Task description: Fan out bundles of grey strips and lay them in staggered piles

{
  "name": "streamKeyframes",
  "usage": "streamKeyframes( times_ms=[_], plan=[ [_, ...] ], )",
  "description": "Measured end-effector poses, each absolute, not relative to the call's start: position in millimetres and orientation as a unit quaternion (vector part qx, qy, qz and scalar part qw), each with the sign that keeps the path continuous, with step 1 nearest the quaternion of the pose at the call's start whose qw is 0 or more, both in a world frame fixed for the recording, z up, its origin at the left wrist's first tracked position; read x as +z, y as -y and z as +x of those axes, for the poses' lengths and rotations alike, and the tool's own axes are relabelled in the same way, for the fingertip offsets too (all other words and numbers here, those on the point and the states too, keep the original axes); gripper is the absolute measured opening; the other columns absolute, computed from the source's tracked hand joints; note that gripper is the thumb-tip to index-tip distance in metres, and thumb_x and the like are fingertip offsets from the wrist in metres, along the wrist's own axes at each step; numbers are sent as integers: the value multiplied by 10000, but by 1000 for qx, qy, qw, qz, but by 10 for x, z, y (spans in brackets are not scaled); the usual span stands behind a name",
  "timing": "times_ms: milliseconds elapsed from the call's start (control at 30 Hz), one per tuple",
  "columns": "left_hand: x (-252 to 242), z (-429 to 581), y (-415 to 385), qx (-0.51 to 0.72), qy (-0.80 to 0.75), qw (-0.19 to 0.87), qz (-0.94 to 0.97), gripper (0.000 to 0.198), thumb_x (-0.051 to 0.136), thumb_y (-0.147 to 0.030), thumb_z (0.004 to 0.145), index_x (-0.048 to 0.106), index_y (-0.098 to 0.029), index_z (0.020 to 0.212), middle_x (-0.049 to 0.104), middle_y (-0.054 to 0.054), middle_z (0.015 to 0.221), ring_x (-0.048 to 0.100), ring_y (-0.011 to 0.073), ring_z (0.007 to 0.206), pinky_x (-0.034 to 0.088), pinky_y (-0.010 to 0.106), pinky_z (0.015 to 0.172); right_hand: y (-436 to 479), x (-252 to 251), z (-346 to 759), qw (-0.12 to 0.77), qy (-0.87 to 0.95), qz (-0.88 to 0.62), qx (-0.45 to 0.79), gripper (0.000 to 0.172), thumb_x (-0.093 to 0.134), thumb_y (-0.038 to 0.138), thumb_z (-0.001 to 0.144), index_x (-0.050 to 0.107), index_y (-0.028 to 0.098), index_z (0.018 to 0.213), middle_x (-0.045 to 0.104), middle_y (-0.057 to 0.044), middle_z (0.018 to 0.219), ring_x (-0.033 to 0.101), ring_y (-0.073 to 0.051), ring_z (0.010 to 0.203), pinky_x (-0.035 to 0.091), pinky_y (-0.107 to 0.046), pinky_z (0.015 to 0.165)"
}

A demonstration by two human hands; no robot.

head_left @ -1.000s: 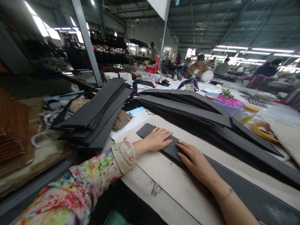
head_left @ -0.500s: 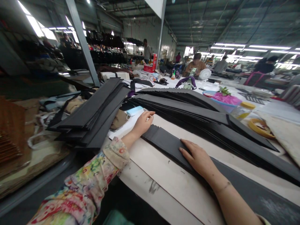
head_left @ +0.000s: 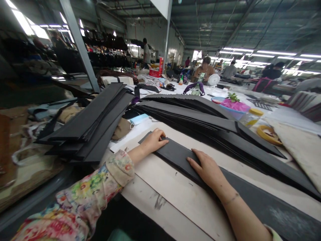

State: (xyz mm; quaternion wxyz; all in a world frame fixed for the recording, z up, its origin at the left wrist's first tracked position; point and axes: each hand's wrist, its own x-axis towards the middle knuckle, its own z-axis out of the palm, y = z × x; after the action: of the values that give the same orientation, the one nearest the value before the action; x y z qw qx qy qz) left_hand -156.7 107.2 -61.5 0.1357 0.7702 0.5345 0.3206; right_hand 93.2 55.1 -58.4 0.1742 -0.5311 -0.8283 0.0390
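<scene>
A long dark grey strip [head_left: 173,152] lies diagonally on the pale board [head_left: 173,177]. Over its far left end rests my left hand [head_left: 153,140], fingers curled together at the strip's top edge; what they pinch, if anything, is too small to tell. My right hand [head_left: 207,167] lies on the strip further right, thumb and fingers apart, palm down. Behind the board, long stacks of dark strips [head_left: 190,113] run to the right. Another fanned stack of dark strips [head_left: 87,117] is left of my left hand. A blue face mask [head_left: 139,119] lies beyond that hand.
Yellow tape roll [head_left: 269,134], yellow-lidded jar [head_left: 252,117] and blue basin [head_left: 233,108] with pink plastic stand at the right. Scraps and cardboard [head_left: 32,174] lie at the left, near a metal post [head_left: 80,47]. A person [head_left: 204,68] sits across the table.
My left hand has moved from beyond the strip's end down onto the strip, whose far left end now reaches past it. My right hand stays on the strip. The view has shifted slightly.
</scene>
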Motion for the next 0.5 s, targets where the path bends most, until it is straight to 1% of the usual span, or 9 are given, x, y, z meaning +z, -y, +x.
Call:
streamKeyframes(
  times_ms=[133,233,367,500],
  plan=[
    [-618,-1584,-1084,312,-537,116,775,155,526,-313,783,565,-171,732,514,15,848,535,113,696,442,231,666,-546,-573,932,191,823,-534,44,438,402,433,854,527,120,1134,610,-131,1091,569,-237,1005,454,-390,871],
    [-608,-1596,-1089,292,-537,117,783,122,517,-282,780,585,-183,754,538,10,845,536,121,711,439,236,684,-544,-566,938,198,821,-533,48,414,403,425,854,533,138,1123,618,-127,1074,575,-243,994,459,-402,854],
    [-582,-1618,-1095,284,-519,124,796,114,516,-268,778,602,-194,777,565,10,860,540,135,772,429,240,730,-552,-556,965,203,826,-523,59,399,402,415,856,527,156,1132,610,-120,1092,566,-239,1015,448,-401,876],
    [-586,-1640,-1123,296,-507,167,792,117,532,-276,768,605,-185,768,585,10,862,544,138,792,422,237,750,-564,-540,995,201,825,-521,89,407,401,421,852,521,141,1123,601,-124,1097,557,-234,1025,433,-387,902]
  ],
)
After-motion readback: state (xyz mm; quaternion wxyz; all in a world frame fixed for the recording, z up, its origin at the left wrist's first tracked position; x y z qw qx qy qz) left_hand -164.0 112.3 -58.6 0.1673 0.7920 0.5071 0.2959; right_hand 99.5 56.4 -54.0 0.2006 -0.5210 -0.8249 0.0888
